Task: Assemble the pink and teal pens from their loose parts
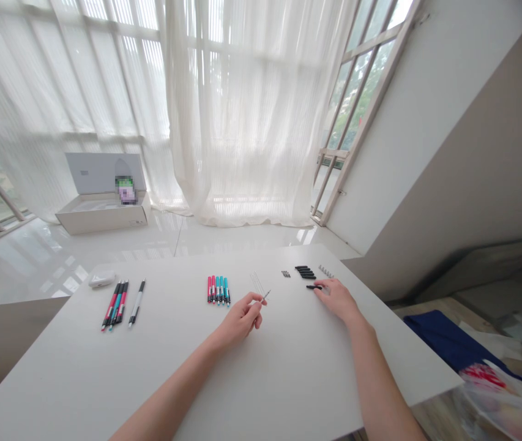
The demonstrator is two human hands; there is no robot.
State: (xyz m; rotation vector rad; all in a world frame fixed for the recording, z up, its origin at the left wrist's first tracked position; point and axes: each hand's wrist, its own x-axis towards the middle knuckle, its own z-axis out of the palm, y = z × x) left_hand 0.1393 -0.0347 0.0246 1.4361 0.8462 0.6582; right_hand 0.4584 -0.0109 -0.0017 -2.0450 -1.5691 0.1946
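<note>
1. Around the middle of the white rectangular table (288,380), the left hand (243,315) pinches a thin grey rod (267,295).
2. Near the right edge, the right hand (335,299) pinches one short black tube (313,287).
3. Toward the far right corner lie similar black tubes (307,273).

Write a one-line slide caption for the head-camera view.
Pens and small parts on a white table: left hand holds a thin rod, right hand touches a black piece.

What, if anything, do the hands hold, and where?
Left hand: a thin pen refill, pinched behind its exposed end. Right hand: at the right end of a black tube; whether held can't be told.
</note>
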